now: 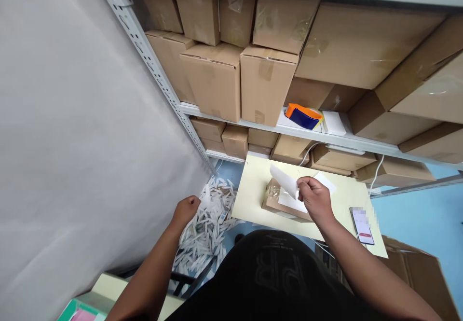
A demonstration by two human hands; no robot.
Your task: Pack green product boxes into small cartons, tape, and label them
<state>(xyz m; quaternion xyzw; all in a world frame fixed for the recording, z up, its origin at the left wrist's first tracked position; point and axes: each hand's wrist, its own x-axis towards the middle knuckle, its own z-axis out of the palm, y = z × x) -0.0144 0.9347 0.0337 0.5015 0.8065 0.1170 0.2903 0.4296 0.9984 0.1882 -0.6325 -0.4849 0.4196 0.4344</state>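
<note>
The right hand [314, 198], nearer, pinches the white paper [284, 181] above the carton [280, 209], right of frame centre, whose long axis runs roughly left-right. The left hand [186, 210], curled closed, lies farther left.

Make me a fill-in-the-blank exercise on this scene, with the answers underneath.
1. The right hand holds a sheet coloured ____ above the cardboard box.
2. Left of the table in the picture, toward the grey wall, is the person's curled ____.
3. Near the table's right end lies a ____ with its screen lit.
4. Pale strips litter a floor coloured ____.

Missing words: white; left hand; phone; blue.
</note>
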